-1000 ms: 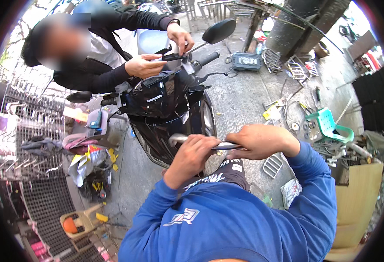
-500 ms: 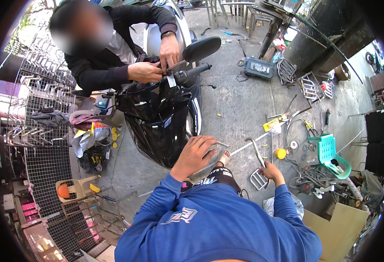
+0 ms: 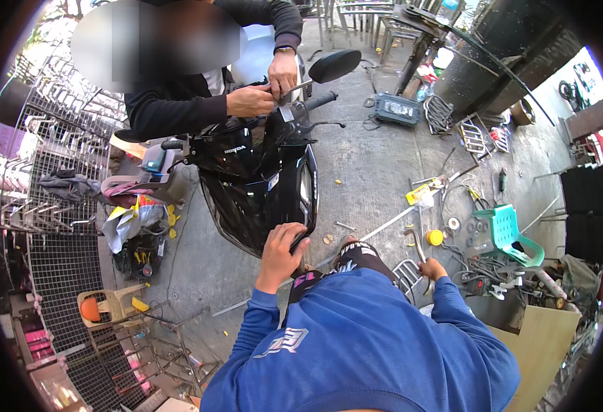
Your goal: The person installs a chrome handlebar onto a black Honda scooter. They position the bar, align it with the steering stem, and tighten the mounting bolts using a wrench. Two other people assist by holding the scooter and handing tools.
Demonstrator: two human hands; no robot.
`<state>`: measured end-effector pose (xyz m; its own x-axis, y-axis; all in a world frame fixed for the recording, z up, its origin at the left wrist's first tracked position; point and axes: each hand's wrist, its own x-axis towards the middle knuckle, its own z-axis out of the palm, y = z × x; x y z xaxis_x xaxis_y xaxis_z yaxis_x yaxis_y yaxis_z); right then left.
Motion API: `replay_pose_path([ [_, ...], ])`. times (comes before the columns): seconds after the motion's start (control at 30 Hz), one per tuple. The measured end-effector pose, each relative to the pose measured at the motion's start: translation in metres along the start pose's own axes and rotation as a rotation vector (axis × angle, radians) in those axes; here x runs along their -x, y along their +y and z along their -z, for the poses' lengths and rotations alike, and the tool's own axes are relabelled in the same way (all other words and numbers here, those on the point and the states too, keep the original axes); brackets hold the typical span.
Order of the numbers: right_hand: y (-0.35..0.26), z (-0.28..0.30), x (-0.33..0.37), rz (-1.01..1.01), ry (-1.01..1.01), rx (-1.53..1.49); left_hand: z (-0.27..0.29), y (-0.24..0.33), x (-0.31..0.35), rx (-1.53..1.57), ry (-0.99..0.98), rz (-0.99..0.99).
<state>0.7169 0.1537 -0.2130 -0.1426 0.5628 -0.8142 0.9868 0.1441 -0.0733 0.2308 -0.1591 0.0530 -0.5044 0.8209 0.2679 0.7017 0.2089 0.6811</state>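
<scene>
My left hand [image 3: 282,259] lies at the lower front panel of a black scooter [image 3: 250,189], fingers stretched out and holding nothing. It seems to touch the glossy panel. My right hand [image 3: 433,269] is wrapped round a bent metal bar [image 3: 416,242], whose curved end rises above my fist. Beside that bar, a metal rack [image 3: 406,275] lies on the ground, partly hidden by my body. Across the scooter, a person in a dark jacket has both hands [image 3: 260,96] at the stem of the round-edged mirror [image 3: 334,66].
On the right stand a green plastic chair [image 3: 509,233], a yellow round container [image 3: 434,237], coiled cables and a cardboard box [image 3: 538,343]. A dark toolbox [image 3: 397,108] sits farther off. A wire grid rack [image 3: 64,275] and a tan chair [image 3: 112,302] are at left.
My left hand has moved down and left against the scooter's front. My right hand has shifted slightly right, still gripping the bent bar. The view has moved, and the other person leans further in.
</scene>
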Motion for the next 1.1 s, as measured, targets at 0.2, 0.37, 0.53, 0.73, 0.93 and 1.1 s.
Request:
replay_pose_path([
  [0.2,0.021,-0.043,-0.027,0.062,0.151,-0.194,0.005,-0.015,-0.001,-0.059,-0.044,-0.011],
  [0.37,0.052,-0.031,-0.091,-0.078,0.013,-0.013,-0.012,-0.018,-0.036,-0.151,0.111,-0.021],
  [0.53,0.076,0.04,-0.164,0.007,-0.139,0.177,-0.063,-0.002,-0.078,-0.095,0.336,0.206],
  [0.73,0.052,0.191,-0.202,0.108,-0.025,0.133,-0.135,0.033,-0.135,-0.086,0.431,0.244],
  [0.93,0.014,0.282,-0.242,0.159,0.148,-0.014,-0.168,0.054,-0.17,-0.065,0.369,0.268],
  [1.1,-0.018,0.284,-0.278,0.088,0.019,0.071,-0.165,0.041,-0.194,-0.079,0.412,0.249],
])
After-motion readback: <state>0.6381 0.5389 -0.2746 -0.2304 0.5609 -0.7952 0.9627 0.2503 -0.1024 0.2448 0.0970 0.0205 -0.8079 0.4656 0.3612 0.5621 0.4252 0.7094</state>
